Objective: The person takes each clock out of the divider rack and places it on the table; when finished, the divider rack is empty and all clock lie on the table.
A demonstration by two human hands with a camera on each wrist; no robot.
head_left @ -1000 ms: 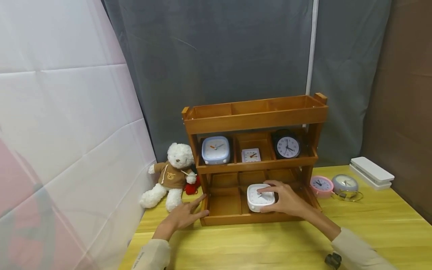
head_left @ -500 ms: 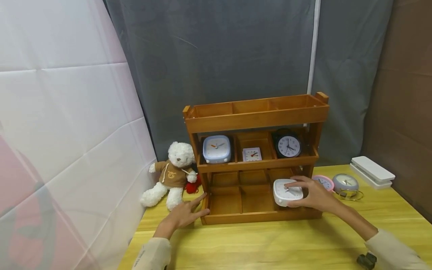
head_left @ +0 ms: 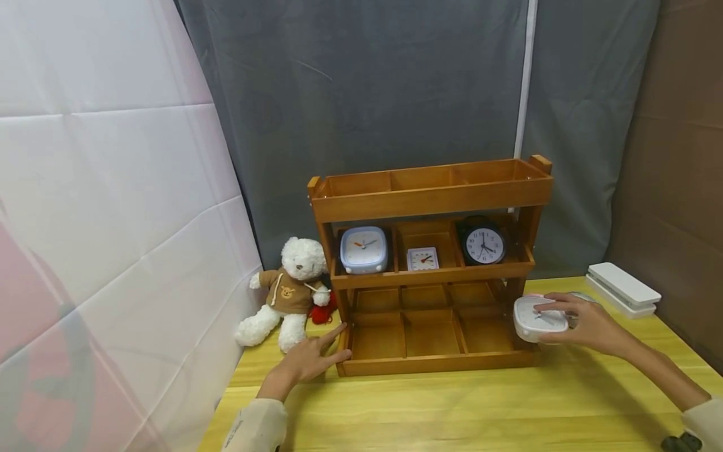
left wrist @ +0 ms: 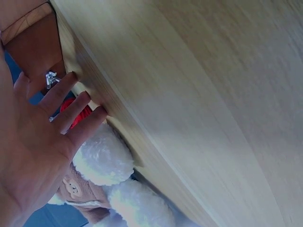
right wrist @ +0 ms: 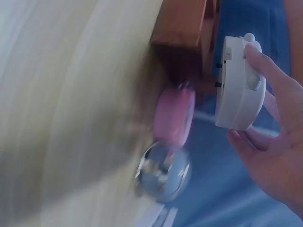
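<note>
My right hand (head_left: 590, 323) grips a white alarm clock (head_left: 536, 320) by its sides, at the right end of the wooden shelf (head_left: 435, 362). In the right wrist view the white clock (right wrist: 240, 85) is held off the table, its back and two small feet showing. My left hand (head_left: 307, 360) lies at the shelf's lower left corner, fingers spread and touching the frame. On the middle tier sit a blue alarm clock (head_left: 363, 250), a small lilac clock (head_left: 422, 258) and a black round clock (head_left: 483, 243).
A pink clock (right wrist: 174, 116) and a round grey clock (right wrist: 163, 171) stand right of the shelf, mostly hidden in the head view. A white box-like object (head_left: 622, 287) lies farther right. A teddy bear (head_left: 290, 292) and something red (head_left: 322, 314) are at the left.
My right hand has lifted the white clock from the bottom tier's middle compartment and carried it right, past the shelf's end. The left hand has stayed in place.
</note>
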